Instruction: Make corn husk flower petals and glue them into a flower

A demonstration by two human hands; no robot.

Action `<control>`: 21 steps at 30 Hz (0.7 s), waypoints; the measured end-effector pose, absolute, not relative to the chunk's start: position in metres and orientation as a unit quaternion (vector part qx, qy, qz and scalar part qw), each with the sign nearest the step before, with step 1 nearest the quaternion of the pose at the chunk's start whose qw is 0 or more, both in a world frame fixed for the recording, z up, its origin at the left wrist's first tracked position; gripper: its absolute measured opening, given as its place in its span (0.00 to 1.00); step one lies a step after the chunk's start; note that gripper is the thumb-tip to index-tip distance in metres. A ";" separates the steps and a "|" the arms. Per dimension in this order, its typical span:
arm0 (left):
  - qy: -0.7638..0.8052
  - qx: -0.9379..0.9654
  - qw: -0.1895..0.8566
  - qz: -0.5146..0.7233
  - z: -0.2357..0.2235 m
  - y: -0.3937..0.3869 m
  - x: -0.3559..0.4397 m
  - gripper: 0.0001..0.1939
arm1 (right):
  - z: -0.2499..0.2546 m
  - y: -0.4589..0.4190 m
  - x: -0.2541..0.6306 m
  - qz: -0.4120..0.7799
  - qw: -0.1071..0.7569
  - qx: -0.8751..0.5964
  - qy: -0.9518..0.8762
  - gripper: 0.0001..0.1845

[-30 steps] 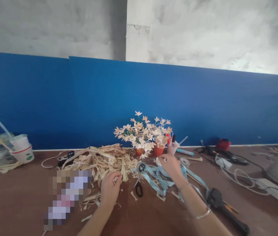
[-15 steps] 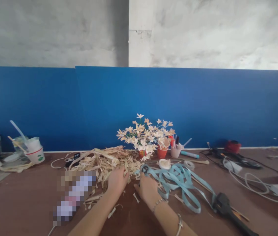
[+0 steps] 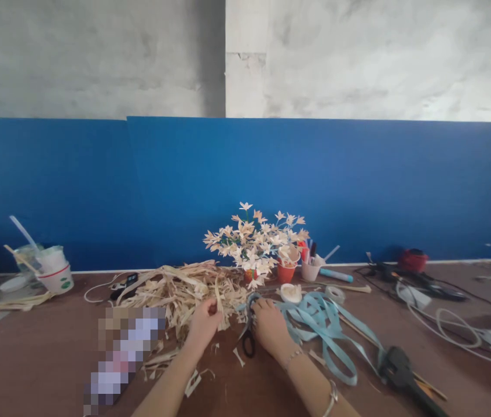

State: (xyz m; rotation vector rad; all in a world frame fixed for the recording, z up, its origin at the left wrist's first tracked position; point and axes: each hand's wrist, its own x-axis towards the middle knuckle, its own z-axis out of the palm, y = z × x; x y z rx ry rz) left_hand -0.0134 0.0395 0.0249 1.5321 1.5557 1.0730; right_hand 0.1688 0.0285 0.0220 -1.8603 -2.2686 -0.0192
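In the head view's lower centre, a pale dried strip (image 3: pixel 219 302) is pinched by the left hand (image 3: pixel 204 325) beside the leaf pile (image 3: pixel 180 289). The scissors (image 3: pixel 249 344) are partly covered by the right hand (image 3: pixel 270 327); whether they are gripped cannot be told.

Light blue ribbon (image 3: pixel 315 318); 2 orange-red cups (image 3: pixel 286 273), 1 perhaps patterned; cream flowers (image 3: pixel 252 231); plain blue partition (image 3: pixel 184 185).

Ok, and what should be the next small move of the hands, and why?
Probably, close the right hand around the scissors and lift them: its fingers lie against them, one black handle loop shows free, and the left hand is at a pale strip that could perhaps be trimmed.
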 end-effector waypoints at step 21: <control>0.402 0.311 0.627 0.590 0.020 0.008 -0.025 0.09 | 0.039 0.022 0.176 0.150 0.329 -0.544 -0.757 0.11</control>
